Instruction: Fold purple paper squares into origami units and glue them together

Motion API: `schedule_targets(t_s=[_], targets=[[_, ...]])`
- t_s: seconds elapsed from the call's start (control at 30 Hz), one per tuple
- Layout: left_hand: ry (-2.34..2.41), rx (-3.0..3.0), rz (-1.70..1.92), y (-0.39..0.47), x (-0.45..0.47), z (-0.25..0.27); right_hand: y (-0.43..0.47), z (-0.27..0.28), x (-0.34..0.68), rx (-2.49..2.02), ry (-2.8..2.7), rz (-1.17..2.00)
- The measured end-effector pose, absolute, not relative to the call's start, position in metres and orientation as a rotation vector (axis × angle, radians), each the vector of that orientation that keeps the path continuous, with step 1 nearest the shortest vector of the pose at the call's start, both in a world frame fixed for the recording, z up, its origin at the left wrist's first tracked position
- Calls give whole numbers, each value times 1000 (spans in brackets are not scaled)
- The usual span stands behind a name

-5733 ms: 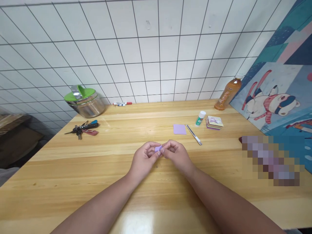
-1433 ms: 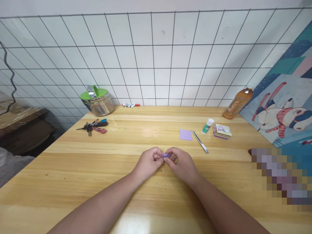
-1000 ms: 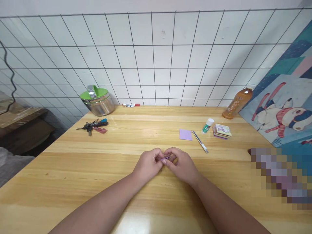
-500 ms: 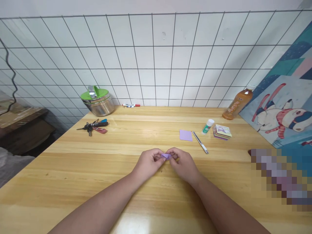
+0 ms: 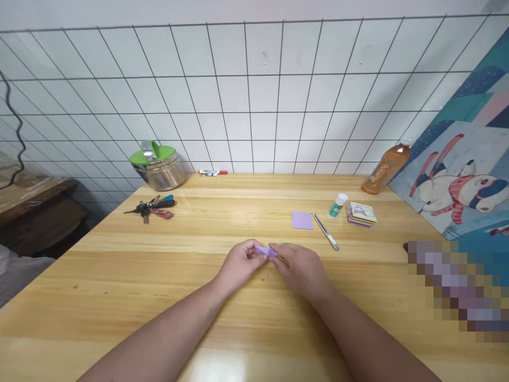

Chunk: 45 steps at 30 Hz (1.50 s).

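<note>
So, folded paper [image 5: 266, 251] is btwn L hand [image 5: 240, 264] & R hand [image 5: 305, 269].

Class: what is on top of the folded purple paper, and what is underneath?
The thumb of the left hand sits at the near edge of the folded purple paper. What is directly underneath cannot be seen; paper and hand cover it.

Pale wooden tabletop [image 5: 238, 212]: square purple paper sheet [image 5: 302, 220], slim grey-white tool [image 5: 325, 232] beside; white-capped green glue stick [image 5: 338, 206]; square multicoloured paper stack [image 5: 361, 214]; round green-lidded steel pot [image 5: 161, 172]; dark metal keys [image 5: 145, 210]; amber plastic bottle [image 5: 385, 170].
</note>
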<state>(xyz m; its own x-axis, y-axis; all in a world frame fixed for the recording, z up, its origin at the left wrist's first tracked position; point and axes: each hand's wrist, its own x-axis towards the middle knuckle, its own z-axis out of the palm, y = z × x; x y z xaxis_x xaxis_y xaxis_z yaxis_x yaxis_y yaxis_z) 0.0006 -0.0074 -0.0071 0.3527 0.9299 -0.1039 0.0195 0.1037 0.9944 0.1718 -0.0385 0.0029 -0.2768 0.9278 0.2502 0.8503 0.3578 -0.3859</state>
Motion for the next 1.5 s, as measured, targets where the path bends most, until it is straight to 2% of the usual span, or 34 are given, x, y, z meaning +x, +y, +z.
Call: schedule_targets(t_s=[0.2, 0.4, 1.13, 1.5], targets=[[962, 1083, 838, -10, 2, 1, -38, 8, 173, -1442, -2297, 109], [951, 1078, 852, -7, 0, 1, -38, 8, 173, -1519, -2315, 40], [975, 1333, 865, -9, 2, -7, -40, 8, 171, -1501, -2183, 181], [943, 1244, 803, -12, 3, 2, -32, -3, 167, -1416, -1683, 854]])
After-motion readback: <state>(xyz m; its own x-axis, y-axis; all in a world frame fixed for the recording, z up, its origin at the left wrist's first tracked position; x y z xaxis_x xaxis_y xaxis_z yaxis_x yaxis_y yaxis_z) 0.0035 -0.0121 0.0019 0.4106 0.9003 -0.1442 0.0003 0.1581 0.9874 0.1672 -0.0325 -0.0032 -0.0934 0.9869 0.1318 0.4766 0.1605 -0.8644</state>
